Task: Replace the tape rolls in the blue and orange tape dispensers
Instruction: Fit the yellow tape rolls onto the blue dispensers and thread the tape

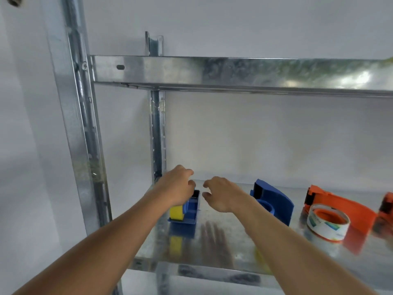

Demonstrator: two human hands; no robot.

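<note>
A blue tape dispenser (191, 210) with a yellow roll (176, 212) in it stands on the metal shelf (223, 248) at the left. My left hand (176, 186) lies over its top with curled fingers, holding it. My right hand (221, 194) hovers just to its right, fingers apart and holding nothing. A second blue dispenser shell (274, 201) with an empty hub stands further right. Beyond it lies an orange dispenser (348, 207), and a white tape roll (327, 223) on an orange core leans in front of it.
Another orange piece (386, 209) is cut off at the right edge. A steel beam (234, 71) of the upper shelf runs overhead. Upright steel posts (157, 128) stand at the back left and front left. A white wall is behind.
</note>
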